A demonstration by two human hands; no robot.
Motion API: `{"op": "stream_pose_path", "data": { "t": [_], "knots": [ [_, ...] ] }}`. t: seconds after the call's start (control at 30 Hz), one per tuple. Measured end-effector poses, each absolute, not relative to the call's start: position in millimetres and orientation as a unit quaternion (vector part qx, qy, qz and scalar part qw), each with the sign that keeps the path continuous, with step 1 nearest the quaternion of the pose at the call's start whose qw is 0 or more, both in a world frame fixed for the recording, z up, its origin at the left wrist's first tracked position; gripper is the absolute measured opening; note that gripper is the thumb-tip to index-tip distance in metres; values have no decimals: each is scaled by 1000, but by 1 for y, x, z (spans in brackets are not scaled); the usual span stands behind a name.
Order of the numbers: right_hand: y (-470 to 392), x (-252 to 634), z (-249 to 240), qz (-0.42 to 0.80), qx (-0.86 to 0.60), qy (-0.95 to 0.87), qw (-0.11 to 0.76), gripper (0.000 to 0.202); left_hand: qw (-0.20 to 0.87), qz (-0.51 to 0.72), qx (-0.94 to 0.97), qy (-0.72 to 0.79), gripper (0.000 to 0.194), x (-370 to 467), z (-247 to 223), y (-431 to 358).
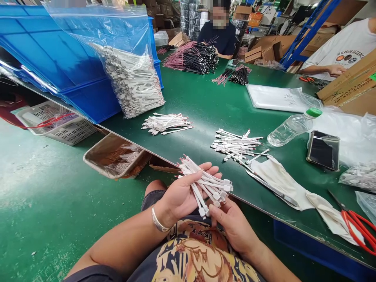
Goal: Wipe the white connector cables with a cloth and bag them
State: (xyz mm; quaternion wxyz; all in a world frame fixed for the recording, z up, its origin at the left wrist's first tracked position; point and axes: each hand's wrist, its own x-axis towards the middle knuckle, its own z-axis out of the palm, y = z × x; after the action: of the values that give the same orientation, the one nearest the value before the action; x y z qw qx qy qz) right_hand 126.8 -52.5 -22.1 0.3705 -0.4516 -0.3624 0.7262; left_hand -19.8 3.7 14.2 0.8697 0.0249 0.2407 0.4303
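My left hand (pixel 183 194) holds a bundle of short white cables (pixel 210 182) across its palm, thumb over them and fingertips extended beyond. Small white plugs sit at the near right end of the bundle, with reddish wire tips at the far left end. My right hand (pixel 236 223) is at the plug end, thumb and fingers closed around the lowest plugs; its fingertips are partly hidden. On the green table (pixel 194 98) beyond lie two loose piles of similar cables, a left pile (pixel 167 123) and a right pile (pixel 236 143).
A bulging clear bag of white cables (pixel 132 78) leans on blue bins (pixel 73 58). To the right are tweezers (pixel 273 188), white gloves (pixel 282 180), a bottle (pixel 290 127), a phone (pixel 323 150) and red-handled scissors (pixel 357 225). Two people sit across the table, near black-and-pink wire bundles (pixel 194 56).
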Motion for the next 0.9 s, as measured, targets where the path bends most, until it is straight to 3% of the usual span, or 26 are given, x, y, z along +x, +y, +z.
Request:
{"op": "stream_pose_path", "data": {
  "t": [0.13,0.9],
  "knots": [
    [-56,125,-22,784,-414,-344,310,29,870,428,26,242,27,-18,13,4],
    [-61,124,-29,795,-422,-308,308,41,863,429,83,254,24,-16,9,18]
  ]
}}
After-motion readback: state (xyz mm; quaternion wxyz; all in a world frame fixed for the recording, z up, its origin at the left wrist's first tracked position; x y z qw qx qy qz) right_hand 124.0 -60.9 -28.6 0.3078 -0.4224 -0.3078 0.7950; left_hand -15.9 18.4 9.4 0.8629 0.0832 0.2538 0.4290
